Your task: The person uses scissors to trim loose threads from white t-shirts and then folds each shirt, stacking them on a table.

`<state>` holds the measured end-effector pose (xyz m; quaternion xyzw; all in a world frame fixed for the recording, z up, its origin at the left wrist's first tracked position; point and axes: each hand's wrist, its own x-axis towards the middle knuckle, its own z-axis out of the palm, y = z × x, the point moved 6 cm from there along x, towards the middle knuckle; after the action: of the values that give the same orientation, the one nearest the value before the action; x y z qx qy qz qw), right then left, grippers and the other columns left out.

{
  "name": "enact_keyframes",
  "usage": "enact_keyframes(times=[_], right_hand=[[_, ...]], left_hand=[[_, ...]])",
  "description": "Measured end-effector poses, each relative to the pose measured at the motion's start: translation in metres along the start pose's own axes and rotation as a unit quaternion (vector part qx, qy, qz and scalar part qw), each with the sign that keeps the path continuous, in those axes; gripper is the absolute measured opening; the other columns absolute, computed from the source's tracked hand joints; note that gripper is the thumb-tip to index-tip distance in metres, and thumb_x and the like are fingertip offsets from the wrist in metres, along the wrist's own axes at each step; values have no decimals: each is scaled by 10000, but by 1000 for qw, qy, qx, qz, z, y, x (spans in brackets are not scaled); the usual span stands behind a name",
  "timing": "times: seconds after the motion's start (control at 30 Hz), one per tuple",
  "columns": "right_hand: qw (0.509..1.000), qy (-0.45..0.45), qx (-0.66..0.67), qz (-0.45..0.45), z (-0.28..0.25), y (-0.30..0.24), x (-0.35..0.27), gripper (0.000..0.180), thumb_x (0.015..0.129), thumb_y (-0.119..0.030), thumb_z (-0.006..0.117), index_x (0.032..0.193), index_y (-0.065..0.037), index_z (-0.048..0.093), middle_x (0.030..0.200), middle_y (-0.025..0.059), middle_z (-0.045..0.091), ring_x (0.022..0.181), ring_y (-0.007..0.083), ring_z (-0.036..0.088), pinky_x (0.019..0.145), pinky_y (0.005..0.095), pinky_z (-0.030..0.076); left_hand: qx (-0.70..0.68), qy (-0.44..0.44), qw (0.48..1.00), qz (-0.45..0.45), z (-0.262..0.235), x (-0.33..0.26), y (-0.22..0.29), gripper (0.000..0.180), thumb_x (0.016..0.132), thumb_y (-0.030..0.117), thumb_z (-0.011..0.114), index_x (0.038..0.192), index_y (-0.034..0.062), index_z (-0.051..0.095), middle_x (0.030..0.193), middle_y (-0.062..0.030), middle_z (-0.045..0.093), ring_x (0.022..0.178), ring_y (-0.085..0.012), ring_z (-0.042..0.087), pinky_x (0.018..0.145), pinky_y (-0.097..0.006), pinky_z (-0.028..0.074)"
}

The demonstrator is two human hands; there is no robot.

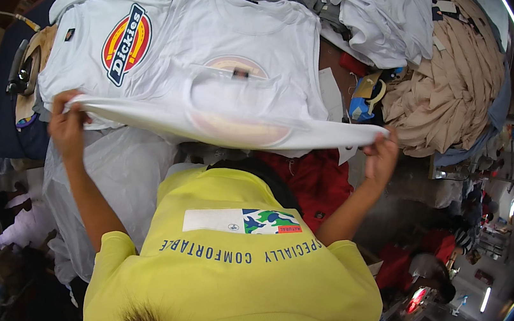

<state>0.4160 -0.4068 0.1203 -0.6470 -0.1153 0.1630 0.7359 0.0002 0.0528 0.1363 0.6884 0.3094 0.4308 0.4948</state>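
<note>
White shirt (235, 129) taut, left hand (68, 128), right hand (382, 158) wide apart

Bare forearms (87, 194) spread wide, angled forward and outward. Left hand (68, 131) turned inward, fingers (61, 100) curled in a pinch; right hand (382, 162) roughly level with it, well apart, likewise drawn into a pinching hold.

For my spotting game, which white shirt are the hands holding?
The middle white shirt, its near edge stretched between the left hand and the right hand. The white shirts at left and white cloth at right are in neither hand.
</note>
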Motion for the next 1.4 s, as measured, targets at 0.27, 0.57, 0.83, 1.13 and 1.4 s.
enact_keyframes(times=[0.27, 0.57, 0.83, 1.13, 1.4], right_hand=[[991, -81, 29, -104, 39, -92, 94, 341, 813, -79, 638, 1062, 11, 424, 959, 110, 582, 802, 197, 605, 682, 327, 519], [892, 20, -237, -383, 129, -32, 181, 468, 838, -116, 612, 1225, 6, 378, 1107, 129, 559, 1039, 267, 543, 877, 339, 428], [861, -7, -442, -250, 68, 105, 37, 224, 824, -96, 589, 1038, -29, 581, 1092, 122, 545, 985, 235, 537, 845, 327, 426], [966, 149, -172, 126, -12, 195, -31, 257, 864, -224, 593, 1040, -52, 519, 849, 27, 578, 712, 93, 531, 598, 228, 445], [980, 113, -10, 166, -11, 203, -33, 307, 818, -106, 640, 1051, -25, 457, 815, 46, 588, 636, 104, 567, 561, 202, 448]], left_hand=[[9, -24, 998, 52, -6, 124, 74, 236, 906, 139, 504, 1082, -16, 535, 949, -45, 575, 795, -80, 546, 682, -175, 431], [253, 50, 921, 291, 110, 223, 14, 437, 754, 55, 616, 1163, -2, 472, 1152, -128, 512, 1124, -216, 452, 959, -318, 356], [323, 46, 941, 92, 65, 16, -118, 398, 766, 164, 659, 1124, 37, 542, 1136, -159, 513, 1026, -297, 475, 881, -374, 382], [-218, 156, 876, -401, 47, -92, -186, 350, 861, 297, 595, 1099, 84, 452, 945, -63, 554, 853, -179, 560, 761, -314, 470], [-208, 186, 888, -365, 35, -73, -193, 240, 850, 258, 612, 937, 53, 524, 872, -37, 549, 798, -148, 547, 701, -265, 479]])
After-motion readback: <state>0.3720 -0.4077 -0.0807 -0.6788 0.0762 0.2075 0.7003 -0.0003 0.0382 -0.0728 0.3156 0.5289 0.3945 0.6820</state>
